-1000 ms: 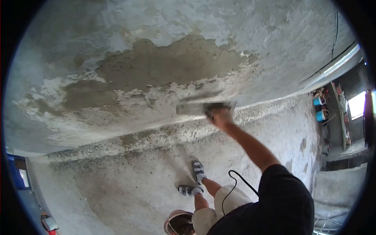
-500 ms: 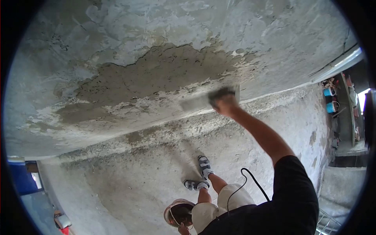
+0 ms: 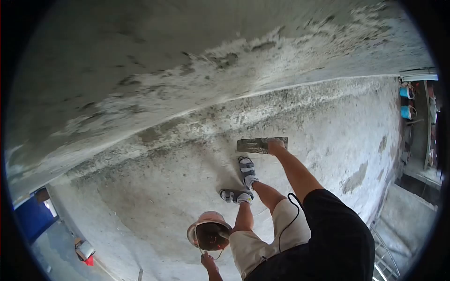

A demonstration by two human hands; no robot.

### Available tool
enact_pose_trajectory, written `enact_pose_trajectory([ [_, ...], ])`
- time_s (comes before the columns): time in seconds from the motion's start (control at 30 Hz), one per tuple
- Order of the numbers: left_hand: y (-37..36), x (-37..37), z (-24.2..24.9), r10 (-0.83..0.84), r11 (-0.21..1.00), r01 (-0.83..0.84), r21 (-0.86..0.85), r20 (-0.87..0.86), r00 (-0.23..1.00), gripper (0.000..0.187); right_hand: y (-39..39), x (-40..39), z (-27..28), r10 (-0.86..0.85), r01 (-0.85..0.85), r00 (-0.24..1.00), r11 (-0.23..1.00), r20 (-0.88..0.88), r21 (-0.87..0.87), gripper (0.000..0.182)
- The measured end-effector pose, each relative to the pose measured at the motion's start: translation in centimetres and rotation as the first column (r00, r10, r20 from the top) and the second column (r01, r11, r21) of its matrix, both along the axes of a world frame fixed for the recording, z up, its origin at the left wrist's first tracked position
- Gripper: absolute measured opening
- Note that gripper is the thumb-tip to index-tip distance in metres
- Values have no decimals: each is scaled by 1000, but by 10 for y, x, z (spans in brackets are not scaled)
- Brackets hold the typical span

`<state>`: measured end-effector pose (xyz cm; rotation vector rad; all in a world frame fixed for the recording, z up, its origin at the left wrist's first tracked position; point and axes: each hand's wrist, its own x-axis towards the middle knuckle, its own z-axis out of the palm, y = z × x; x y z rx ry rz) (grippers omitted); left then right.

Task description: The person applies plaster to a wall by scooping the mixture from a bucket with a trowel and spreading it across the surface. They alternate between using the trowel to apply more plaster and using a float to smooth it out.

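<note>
My right hand (image 3: pixel 275 146) is closed on a flat rectangular trowel (image 3: pixel 253 145), held over the floor just above my sandalled feet, away from the wall. The trowel's face is smeared with grey mortar. At the bottom, my left hand (image 3: pixel 206 259) grips the wire handle of a round bucket (image 3: pixel 210 218), which hangs beside my legs. Inside the bucket, the contents are dark and a stick-like handle shows. Along the top runs the plastered wall (image 3: pixel 197 51), with a darker smooth area and rough, flaky patches below it.
Concrete floor (image 3: pixel 154 210) stretches below the wall, with a rough strip along its base. Blue buckets (image 3: pixel 406 112) stand at the far right. A metal rack (image 3: pixel 386 257) is at the lower right, and a red and white item (image 3: pixel 85 251) at the lower left. A black cable hangs near my waist.
My right hand has brought the trowel off the wall and down over the floor. The view has tilted downward, and the bucket in my left hand shows more fully.
</note>
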<state>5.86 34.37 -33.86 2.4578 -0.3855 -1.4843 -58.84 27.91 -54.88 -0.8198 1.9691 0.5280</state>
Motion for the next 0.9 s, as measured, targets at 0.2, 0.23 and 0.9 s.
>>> enact_pose_trajectory([
  [0.2,-18,-25,-2,-201,980,201,2,71,977,32,13,13,-82,118,-122,980,992,-161,-16,43],
  [0.23,-22,-29,-4,-201,979,201,17,81,976,32,21,16,-89,174,-197,947,979,-271,-59,48],
  [0.9,-166,-186,298,-330,740,109,-663,-217,919,25,77,30,299,-109,196,980,710,169,-677,42],
])
